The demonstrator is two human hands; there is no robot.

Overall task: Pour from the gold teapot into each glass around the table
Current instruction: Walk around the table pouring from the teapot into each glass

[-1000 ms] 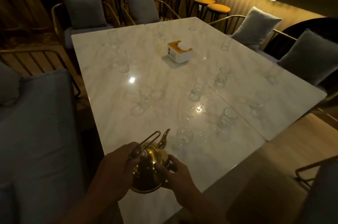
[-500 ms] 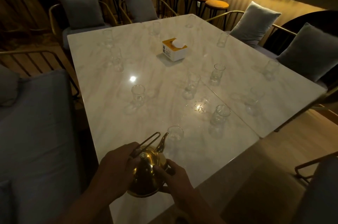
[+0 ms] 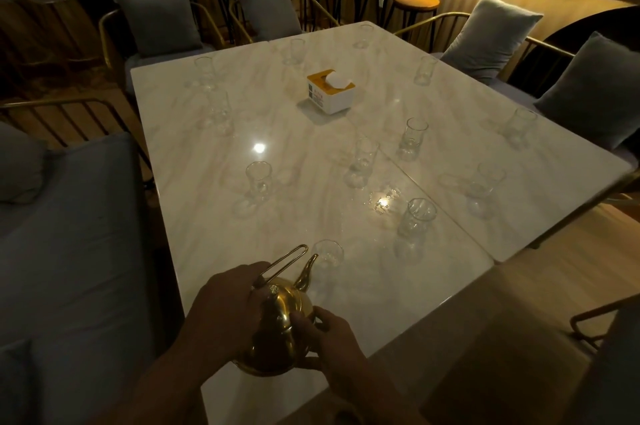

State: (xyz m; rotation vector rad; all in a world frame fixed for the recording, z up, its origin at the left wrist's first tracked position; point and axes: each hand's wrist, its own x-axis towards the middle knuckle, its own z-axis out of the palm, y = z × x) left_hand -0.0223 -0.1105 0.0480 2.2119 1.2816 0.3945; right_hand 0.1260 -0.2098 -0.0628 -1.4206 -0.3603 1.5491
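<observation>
— What's the gold teapot (image 3: pixel 281 331) like?
— Polished, rounded metal with a thin wire loop handle and curved spout. The left hand (image 3: pixel 227 312) grips by the handle, the right hand (image 3: pixel 334 341) cups its side, over the glossy marbled worktop (image 3: pixel 304 154) at the near edge.
— Changed since before?
— Barely; the spout still points at the nearest clear glass (image 3: pixel 327 253), perhaps slightly closer.
</observation>
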